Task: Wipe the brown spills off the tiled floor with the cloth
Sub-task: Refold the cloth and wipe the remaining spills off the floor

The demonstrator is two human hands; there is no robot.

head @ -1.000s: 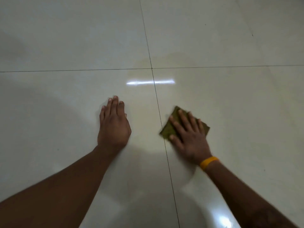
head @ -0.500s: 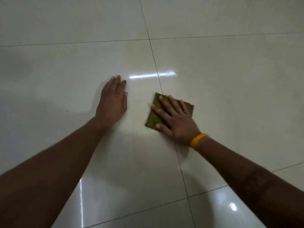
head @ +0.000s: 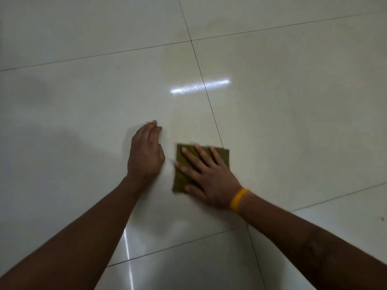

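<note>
Pressing flat on the folded cloth (head: pixel 180 178), the right hand (head: pixel 206 181) is spreading straight fingers over it, pinching nothing, just right of the left hand (head: pixel 145 155), which is resting on the tiled floor (head: pixel 293 122) holding nothing, fingers together. A faint brownish film (head: pixel 180 65) is lying ahead of both hands, straddling the grout line running away from the person, nearer the right hand. Motion blur is smearing the cloth's edges, and the spill's outline is hard to trace under the glare (head: pixel 200 86).

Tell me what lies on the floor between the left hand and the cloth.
Nothing: in the head view only a narrow strip of bare, glossy tile separates the left hand from the cloth.
</note>
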